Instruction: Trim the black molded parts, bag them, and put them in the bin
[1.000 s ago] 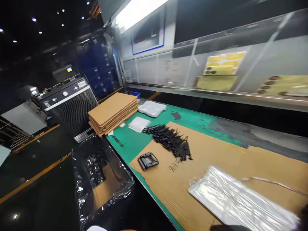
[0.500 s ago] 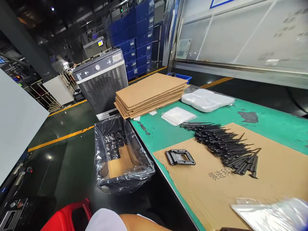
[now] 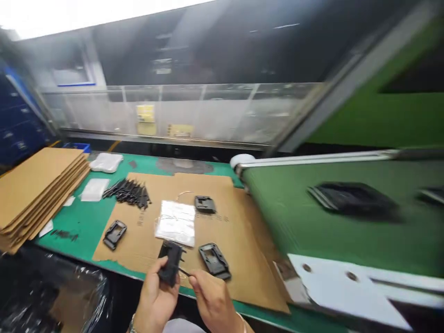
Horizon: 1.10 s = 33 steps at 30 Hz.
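Observation:
My left hand [image 3: 156,296] grips a black plastic bracket [image 3: 169,261], tilted up above the table's near edge. Close beside it, my right hand [image 3: 213,296] is closed in a pinch on a thin black rod [image 3: 185,272], whose far end meets the bracket's side; whether it sits inside the bracket I cannot tell. Three more black plastic brackets lie on the cardboard sheet [image 3: 243,259]: one at left [image 3: 114,234], one further back [image 3: 205,204] and one to the right [image 3: 215,261]. A stack of clear plastic bags [image 3: 176,222] lies between them.
A pile of thin black pointed pieces [image 3: 130,192] sits behind on the left. Flat cardboard sheets [image 3: 41,180] are stacked at far left, above a bin lined with black plastic [image 3: 93,291]. On the right, a green conveyor belt [image 3: 274,203] carries blurred black parts [image 3: 354,199].
The view has swung right, bringing the conveyor and more brackets into sight. Both my hands now show, holding a bracket and a thin rod; neither showed clearly before.

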Available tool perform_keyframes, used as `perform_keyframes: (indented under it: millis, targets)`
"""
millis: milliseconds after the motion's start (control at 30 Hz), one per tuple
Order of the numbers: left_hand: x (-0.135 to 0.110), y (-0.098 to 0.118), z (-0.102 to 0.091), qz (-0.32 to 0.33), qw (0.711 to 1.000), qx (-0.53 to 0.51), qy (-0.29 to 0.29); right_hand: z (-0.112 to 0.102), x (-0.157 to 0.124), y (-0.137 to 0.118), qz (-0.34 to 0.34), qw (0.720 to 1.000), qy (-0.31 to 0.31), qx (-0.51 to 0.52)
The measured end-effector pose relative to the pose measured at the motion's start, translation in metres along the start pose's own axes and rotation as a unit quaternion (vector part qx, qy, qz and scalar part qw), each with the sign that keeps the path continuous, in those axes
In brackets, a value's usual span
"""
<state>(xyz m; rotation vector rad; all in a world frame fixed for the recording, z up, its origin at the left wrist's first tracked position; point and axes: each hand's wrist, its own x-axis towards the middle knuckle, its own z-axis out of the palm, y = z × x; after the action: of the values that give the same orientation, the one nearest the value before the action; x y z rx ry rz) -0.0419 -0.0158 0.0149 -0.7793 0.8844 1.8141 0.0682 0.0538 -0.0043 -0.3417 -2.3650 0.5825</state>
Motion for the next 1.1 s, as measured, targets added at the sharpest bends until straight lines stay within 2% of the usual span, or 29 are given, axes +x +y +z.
perform_keyframes:
  millis: [233,467,633,867,933,1000,1100]
  targets:
    - [-0.008,-0.009,0.019,-0.077,0.995,0.055,0.016,-0.011,-0.01,-0.011,0.033,0.998,-0.001,-0.049]
    - [-0.012,-0.012,0.028,-0.127,0.986,0.099,-0.03,-0.015,-0.009,-0.014,0.017,0.998,-0.013,-0.064]
    - [-0.012,-0.016,0.025,-0.141,0.985,0.1,-0.026,-0.02,-0.008,-0.011,-0.003,0.997,-0.019,-0.069]
    - [-0.003,-0.017,0.007,-0.115,0.986,0.121,0.009,-0.026,-0.007,0.013,0.044,0.997,-0.002,-0.061]
    - [-0.002,-0.014,0.002,-0.131,0.98,0.153,-0.005,-0.027,-0.009,0.021,0.069,0.996,-0.009,-0.052]
    - [-0.002,-0.011,-0.002,-0.138,0.972,0.185,-0.044,-0.029,-0.012,0.026,0.09,0.995,-0.021,-0.029]
    - [-0.004,-0.008,-0.004,-0.109,0.963,0.217,-0.121,-0.036,-0.013,0.027,0.063,0.997,-0.045,0.018]
